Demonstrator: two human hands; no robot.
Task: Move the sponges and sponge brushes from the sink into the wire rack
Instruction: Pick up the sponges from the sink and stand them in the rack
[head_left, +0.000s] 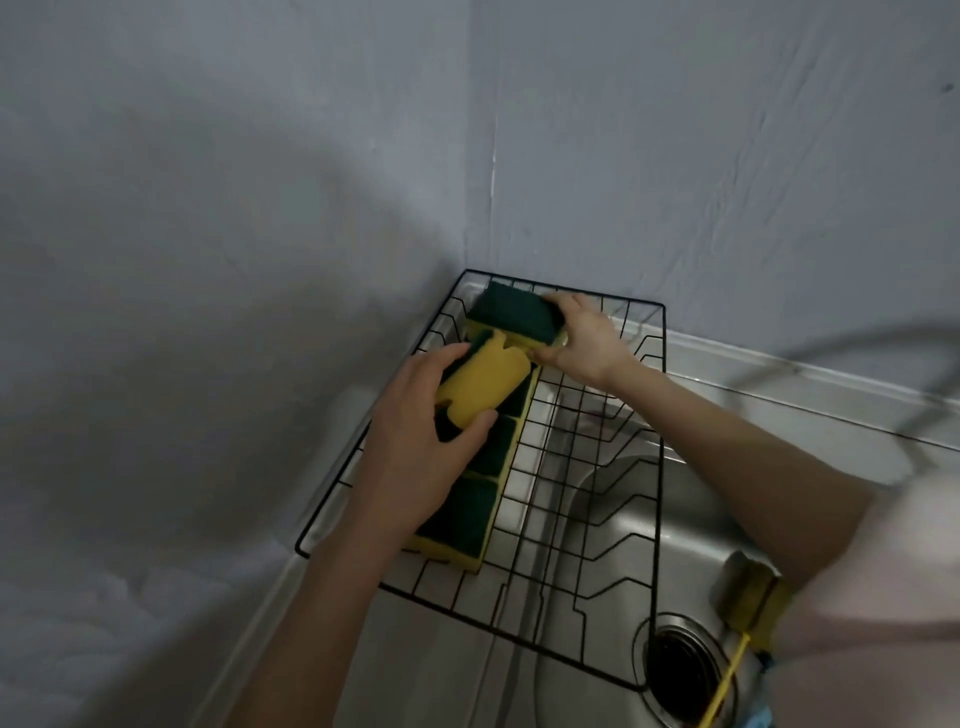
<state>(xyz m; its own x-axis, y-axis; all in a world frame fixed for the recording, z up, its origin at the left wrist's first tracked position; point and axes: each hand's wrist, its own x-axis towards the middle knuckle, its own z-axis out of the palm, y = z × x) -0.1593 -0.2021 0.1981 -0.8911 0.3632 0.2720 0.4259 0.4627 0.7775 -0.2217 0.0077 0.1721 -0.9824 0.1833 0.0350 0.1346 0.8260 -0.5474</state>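
Nearest you, a yellow-handled sponge brush (748, 603) lies in the shiny steel sink (649, 519) by the round drain (680, 670). The black wire rack (597, 431) sits over the sink's left end, its right half bare wire. Your left hand (415, 447) grips a yellow and green sponge (480, 387) above a row of sponges (467, 499) along the rack's left edge. Your right hand (584, 338) pinches a dark green sponge (514, 306) at the far corner by the grey walls (260, 182).

Two hands, left hand (415, 441) and right hand (582, 338), each holding one sponge: a yellow-faced one (480, 384) and a green-topped one (514, 309). About three more sponges (467, 499) lie in a row in one wire rack (613, 499). One sponge brush (748, 597) with a yellow handle sits in one sink (691, 519), beside one drain (680, 670)
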